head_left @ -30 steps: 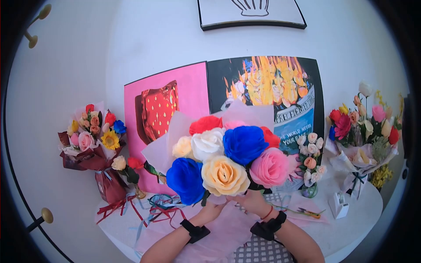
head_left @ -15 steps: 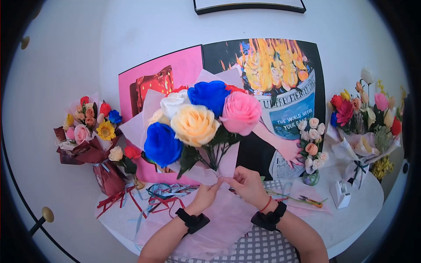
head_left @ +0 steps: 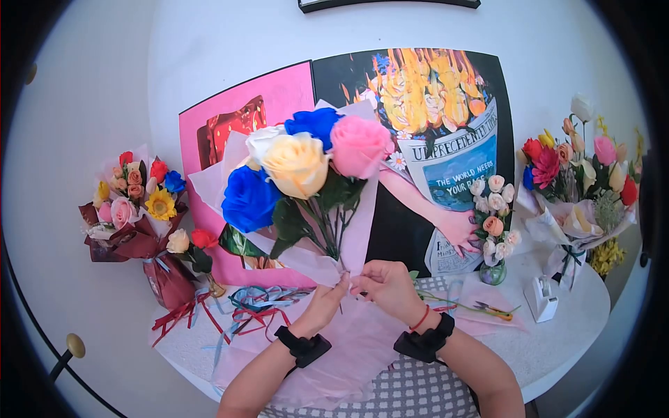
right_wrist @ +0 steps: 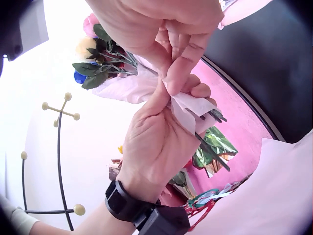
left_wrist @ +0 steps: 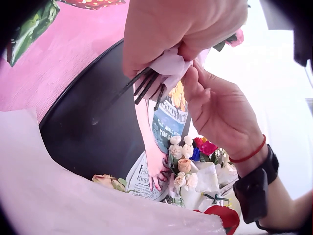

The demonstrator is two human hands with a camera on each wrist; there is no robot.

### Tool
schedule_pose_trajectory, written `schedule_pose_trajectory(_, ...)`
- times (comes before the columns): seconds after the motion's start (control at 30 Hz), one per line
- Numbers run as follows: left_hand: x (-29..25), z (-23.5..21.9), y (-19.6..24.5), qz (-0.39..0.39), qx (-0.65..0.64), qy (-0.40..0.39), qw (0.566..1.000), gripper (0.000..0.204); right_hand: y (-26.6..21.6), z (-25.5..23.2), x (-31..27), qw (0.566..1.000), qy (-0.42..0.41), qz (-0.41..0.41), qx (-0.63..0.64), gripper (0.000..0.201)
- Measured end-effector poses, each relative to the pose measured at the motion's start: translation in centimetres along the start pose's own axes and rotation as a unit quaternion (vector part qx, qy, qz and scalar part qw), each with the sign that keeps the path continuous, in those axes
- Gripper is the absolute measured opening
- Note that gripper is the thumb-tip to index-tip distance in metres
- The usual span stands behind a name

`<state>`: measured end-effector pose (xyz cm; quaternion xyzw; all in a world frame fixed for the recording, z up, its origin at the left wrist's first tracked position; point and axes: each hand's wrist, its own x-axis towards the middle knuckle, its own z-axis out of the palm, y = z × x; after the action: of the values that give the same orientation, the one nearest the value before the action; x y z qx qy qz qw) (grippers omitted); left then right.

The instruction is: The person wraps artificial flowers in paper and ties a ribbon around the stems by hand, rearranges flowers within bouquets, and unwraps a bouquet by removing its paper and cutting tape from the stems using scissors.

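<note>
A bouquet of large roses, with a blue rose [head_left: 249, 198], a cream rose [head_left: 296, 166] and a pink rose [head_left: 360, 146], leans upright in pale pink wrapping paper [head_left: 362, 216]. Low down, my left hand [head_left: 323, 306] grips the gathered paper and stems, thumb up along the near side. My right hand [head_left: 390, 289] pinches a fold of the paper right beside the left thumb. Below the left fist, dark stem ends [right_wrist: 212, 152] stick out of the paper in the right wrist view.
Pink paper sheets [head_left: 313, 355] cover the table front. Tangled ribbons [head_left: 261, 303] lie left; a yellow-handled cutting tool [head_left: 496, 315] and a white tape dispenser [head_left: 541, 299] are right. Wrapped bouquets stand at left [head_left: 167, 279] and right [head_left: 568, 230], with a small flower vase [head_left: 493, 273].
The bouquet has tipped back from the camera, so its stems and leaves now show below the blooms. Both hands have risen slightly in view, still at the gathered paper.
</note>
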<state>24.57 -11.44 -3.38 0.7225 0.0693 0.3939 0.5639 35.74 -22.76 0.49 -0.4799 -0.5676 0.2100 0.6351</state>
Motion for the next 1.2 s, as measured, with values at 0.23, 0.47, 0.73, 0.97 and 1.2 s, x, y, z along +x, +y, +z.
schedule_pose_trajectory(0.23,-0.3,0.0,0.8,-0.008,0.046,-0.102,0.994,0.036,0.7,-0.7,0.4,0.996,0.014,-0.024,-0.081,0.008)
schedule_pose_trajectory(0.47,-0.3,-0.4,1.1,0.002,0.075,-0.131,0.989,0.033,-1.5,-0.4,0.0,1.000,0.015,0.000,-0.021,0.011)
schedule_pose_trajectory(0.73,-0.5,0.2,1.8,-0.033,0.062,-0.135,0.988,0.026,-0.6,-0.2,0.0,0.998,0.045,-0.043,-0.032,0.011)
schedule_pose_trajectory(0.97,-0.1,0.4,-0.7,0.041,-0.005,-0.083,0.996,0.024,-0.9,0.2,0.1,0.967,0.078,-0.107,-0.219,0.019)
schedule_pose_trajectory(1.2,-0.5,0.7,-0.1,0.057,0.069,-0.178,0.980,0.024,-0.6,-1.0,0.3,0.998,-0.033,-0.049,-0.021,0.019)
